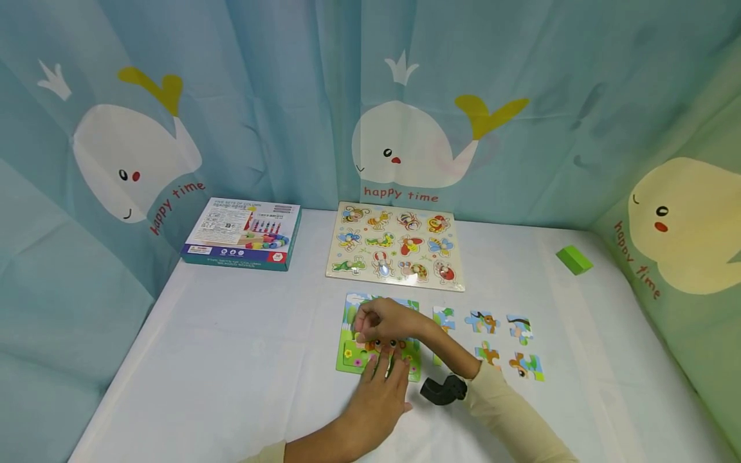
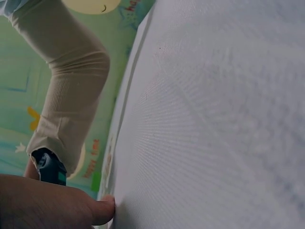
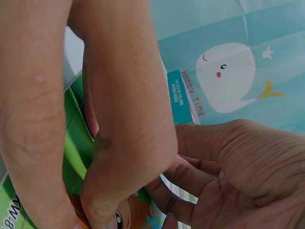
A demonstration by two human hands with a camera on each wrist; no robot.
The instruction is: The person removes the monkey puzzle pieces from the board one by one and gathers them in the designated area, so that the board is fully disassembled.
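Note:
A jigsaw tray puzzle (image 1: 342,368) with a green, flowered picture lies flat at the front middle of the table. My left hand (image 1: 376,400) reaches onto it from below, its extended fingers resting on the picture beside a cartoon animal's printed eyes. From the right, my right hand (image 1: 386,319) arches over the tray, thumb and forefinger pinched together at a puzzle piece near its left side. Most of that piece is hidden. In the right wrist view, the left-hand fingers (image 3: 128,109) cover the fingertips of the right hand (image 3: 238,167). The left wrist view shows mainly the left thumb (image 2: 97,210).
Several loose jigsaw pieces (image 1: 482,323) lie right of the tray, partly beneath the right forearm. Behind stand a wooden insect peg board (image 1: 395,245) and, left of it, a boxed bead toy (image 1: 240,235). A green block (image 1: 574,260) sits far right. Curtains enclose the table.

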